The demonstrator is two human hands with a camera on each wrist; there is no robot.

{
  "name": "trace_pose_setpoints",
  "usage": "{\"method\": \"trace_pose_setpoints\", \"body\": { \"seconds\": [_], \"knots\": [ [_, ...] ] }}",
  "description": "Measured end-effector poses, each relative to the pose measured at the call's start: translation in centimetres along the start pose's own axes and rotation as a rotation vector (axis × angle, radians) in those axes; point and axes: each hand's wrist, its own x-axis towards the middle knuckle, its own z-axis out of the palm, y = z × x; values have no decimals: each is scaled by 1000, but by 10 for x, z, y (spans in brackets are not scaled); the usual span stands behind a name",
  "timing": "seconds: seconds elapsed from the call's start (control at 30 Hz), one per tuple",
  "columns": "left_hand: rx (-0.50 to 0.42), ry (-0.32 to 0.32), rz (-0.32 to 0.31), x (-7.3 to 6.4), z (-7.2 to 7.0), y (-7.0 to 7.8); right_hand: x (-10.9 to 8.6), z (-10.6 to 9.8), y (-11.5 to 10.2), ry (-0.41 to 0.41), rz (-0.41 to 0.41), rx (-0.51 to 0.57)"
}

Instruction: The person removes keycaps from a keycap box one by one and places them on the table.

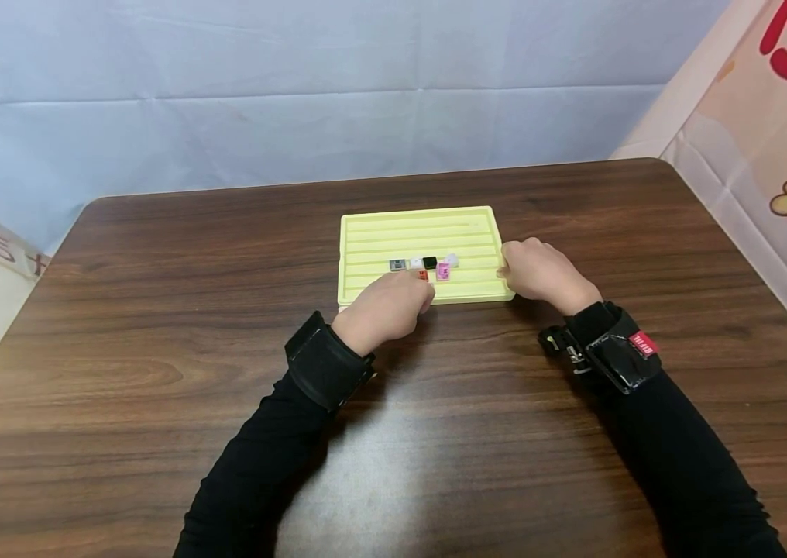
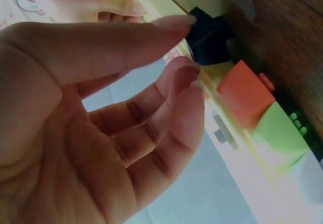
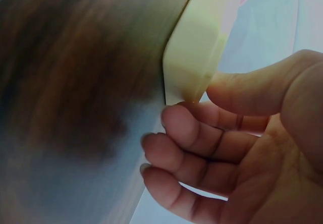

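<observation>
A pale yellow ridged tray (image 1: 421, 225) lies on the table, bearing several small keycaps. In the left wrist view, my left hand (image 1: 390, 306) has thumb and fingertips at a black keycap (image 2: 209, 37), pinching it by the tray's near edge. Beside it sit an orange keycap (image 2: 247, 93), a green keycap (image 2: 280, 133) and a white keycap (image 2: 308, 176); the hand hides this row in the head view. My right hand (image 1: 540, 271) grips the tray's right near corner, thumb on the rim, fingers curled at its side.
Farther in on the tray are a grey keycap (image 1: 397, 265), a pink keycap (image 1: 443, 272) and a second black keycap (image 1: 430, 263). The brown wooden table (image 1: 156, 349) extends around the tray. A pale cloth (image 1: 296, 93) hangs behind it.
</observation>
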Motion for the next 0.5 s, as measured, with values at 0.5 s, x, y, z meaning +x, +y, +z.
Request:
{"method": "trace_pose_setpoints", "body": {
  "seconds": [0.5],
  "knots": [
    [-3, 28, -21, -2, 0, -3, 0, 0, -1, 3, -8, -13]
  ]
}}
